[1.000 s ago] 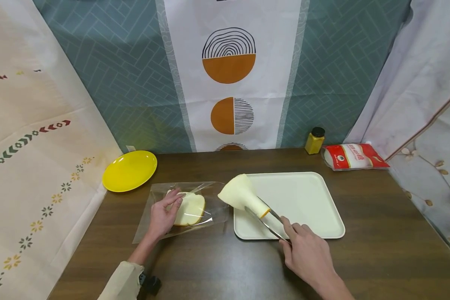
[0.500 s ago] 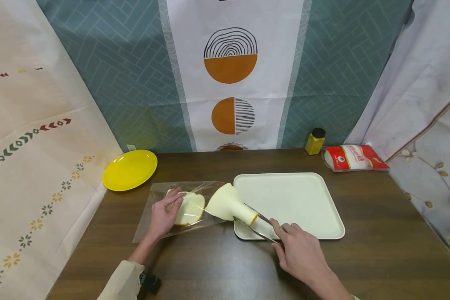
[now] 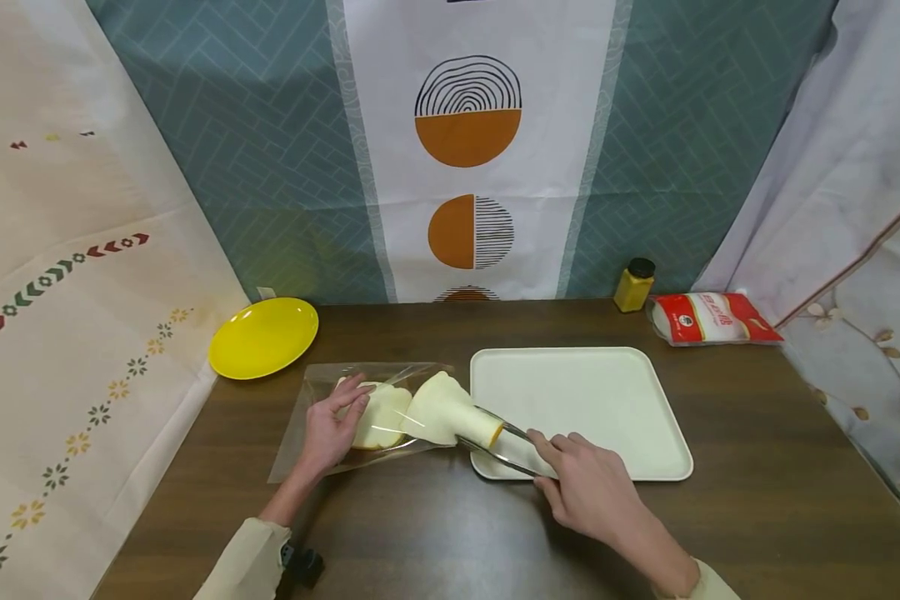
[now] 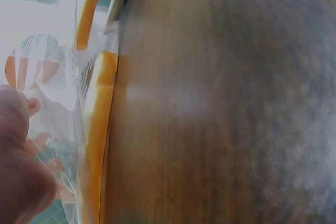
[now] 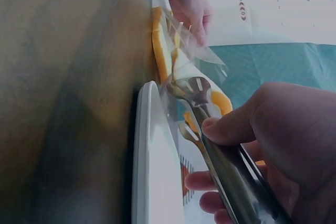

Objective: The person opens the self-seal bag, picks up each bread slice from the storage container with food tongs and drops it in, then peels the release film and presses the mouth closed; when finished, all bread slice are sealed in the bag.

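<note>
My right hand (image 3: 588,487) grips a pair of metal tongs (image 5: 210,129), whose ends hold a bent slice of bread (image 3: 450,412) with a golden crust. The slice's far edge overlaps the mouth of a clear plastic bag (image 3: 292,433) lying on the table. Inside the bag rests another bread slice (image 3: 378,421), flat, its crust edge visible in the left wrist view. My left hand (image 3: 332,427) pinches the bag's upper film and keeps it raised above that slice. In the left wrist view, film hides part of the left fingers (image 4: 39,142).
A white tray (image 3: 570,375) lies under and beyond the tongs. The yellow plate (image 3: 262,337) sits at the back left. Towards the back right stand a yellow jar with a black lid (image 3: 634,285) and a red-and-white packet (image 3: 712,318). Curtains border the wooden table (image 3: 435,533).
The right hand with the tongs and bread slice has moved left and slightly down, from above the tray's edge to the bag's mouth. The left hand keeps its place on the bag.
</note>
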Demonstrator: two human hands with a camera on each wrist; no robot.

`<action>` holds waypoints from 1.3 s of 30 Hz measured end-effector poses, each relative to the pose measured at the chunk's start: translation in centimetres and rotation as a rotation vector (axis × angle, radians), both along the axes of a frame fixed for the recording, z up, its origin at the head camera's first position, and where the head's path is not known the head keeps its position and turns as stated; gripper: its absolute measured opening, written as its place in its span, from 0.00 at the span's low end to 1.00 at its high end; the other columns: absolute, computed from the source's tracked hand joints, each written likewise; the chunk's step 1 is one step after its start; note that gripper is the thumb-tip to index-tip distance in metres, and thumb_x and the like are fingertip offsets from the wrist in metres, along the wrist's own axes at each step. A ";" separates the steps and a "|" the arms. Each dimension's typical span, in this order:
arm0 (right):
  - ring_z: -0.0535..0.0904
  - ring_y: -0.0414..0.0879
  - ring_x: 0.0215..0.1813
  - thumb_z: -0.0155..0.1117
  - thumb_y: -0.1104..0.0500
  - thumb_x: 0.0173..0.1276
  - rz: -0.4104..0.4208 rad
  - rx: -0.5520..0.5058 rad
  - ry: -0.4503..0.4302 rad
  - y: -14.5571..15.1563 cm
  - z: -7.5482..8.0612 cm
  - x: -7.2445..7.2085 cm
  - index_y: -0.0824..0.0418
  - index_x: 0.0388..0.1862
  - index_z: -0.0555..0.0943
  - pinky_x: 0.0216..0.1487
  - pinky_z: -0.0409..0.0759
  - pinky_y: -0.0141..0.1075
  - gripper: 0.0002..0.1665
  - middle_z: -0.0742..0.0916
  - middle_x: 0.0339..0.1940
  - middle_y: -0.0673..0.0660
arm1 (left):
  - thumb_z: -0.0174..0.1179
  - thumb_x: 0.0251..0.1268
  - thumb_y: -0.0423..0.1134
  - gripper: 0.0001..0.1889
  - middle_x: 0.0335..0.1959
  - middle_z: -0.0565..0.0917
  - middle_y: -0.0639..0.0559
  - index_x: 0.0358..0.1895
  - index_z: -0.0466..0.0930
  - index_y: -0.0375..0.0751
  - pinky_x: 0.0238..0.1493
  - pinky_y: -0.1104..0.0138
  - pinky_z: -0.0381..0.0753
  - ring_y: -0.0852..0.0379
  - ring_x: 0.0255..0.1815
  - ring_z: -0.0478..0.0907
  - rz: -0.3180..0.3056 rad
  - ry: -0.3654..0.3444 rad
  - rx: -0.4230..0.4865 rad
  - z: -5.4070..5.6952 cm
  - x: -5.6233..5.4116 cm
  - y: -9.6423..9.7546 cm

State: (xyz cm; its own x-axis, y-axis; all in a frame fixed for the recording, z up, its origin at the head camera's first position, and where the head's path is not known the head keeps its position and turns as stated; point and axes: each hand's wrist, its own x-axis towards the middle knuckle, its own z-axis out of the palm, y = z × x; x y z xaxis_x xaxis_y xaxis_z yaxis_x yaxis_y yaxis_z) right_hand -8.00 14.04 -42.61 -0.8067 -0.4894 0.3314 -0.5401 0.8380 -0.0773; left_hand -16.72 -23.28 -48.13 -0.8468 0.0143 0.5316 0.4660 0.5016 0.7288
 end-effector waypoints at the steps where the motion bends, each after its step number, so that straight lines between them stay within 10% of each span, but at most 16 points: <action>1: 0.76 0.44 0.33 0.77 0.53 0.55 0.004 0.003 -0.010 0.0 0.0 -0.2 0.56 0.59 0.82 0.19 0.74 0.37 0.31 0.84 0.34 0.48 | 0.64 0.64 0.24 0.08 0.55 0.82 0.30 0.45 0.88 0.28 0.65 0.40 0.65 0.28 0.63 0.73 -0.001 0.002 -0.002 0.0 0.0 0.0; 39: 0.76 0.46 0.30 0.71 0.54 0.62 0.164 0.062 -0.204 -5.2 1.3 -6.2 0.60 0.60 0.81 0.17 0.70 0.37 0.27 0.84 0.32 0.52 | 0.64 0.63 0.23 0.08 0.54 0.82 0.31 0.44 0.88 0.28 0.65 0.43 0.66 0.29 0.62 0.73 0.017 0.015 -0.020 0.3 0.1 0.0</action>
State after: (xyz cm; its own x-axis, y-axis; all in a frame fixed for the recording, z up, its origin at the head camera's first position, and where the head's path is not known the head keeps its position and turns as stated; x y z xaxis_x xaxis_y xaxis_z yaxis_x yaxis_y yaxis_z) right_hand -14.21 8.85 -41.27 -0.7618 -0.6335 0.1355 -0.6478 0.7469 -0.1501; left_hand -16.63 -23.33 -47.82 -0.8388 0.0105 0.5444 0.4684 0.5237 0.7116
